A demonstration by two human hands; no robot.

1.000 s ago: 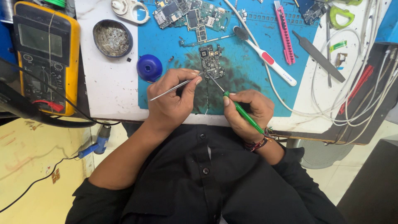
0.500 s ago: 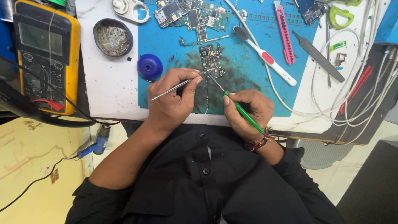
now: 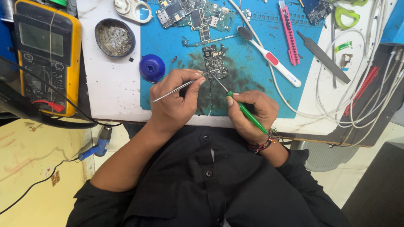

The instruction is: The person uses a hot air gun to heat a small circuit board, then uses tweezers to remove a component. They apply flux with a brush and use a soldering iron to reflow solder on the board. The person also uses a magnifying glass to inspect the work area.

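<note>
Small green circuit board [image 3: 215, 62] lies on a stained blue work mat [image 3: 252, 88], right of a round blue cap [image 3: 152, 68]. Left hand [image 3: 174, 101] pinches thin metal tweezers [image 3: 179, 88] shut; right hand [image 3: 251, 110] grips a green-handled probe [image 3: 246, 114], both tips at the board.

Electronics repair bench, phone-repair type. Blue mat [image 3: 252, 90] is the landmark: bare circuit boards [image 3: 193, 14] at its top edge, one board [image 3: 214, 61] mid-mat. Left of the mat: yellow multimeter [image 3: 44, 54] and a tin [image 3: 114, 37]. Right of it: file [image 3: 323, 56], white cables [image 3: 370, 96].
</note>
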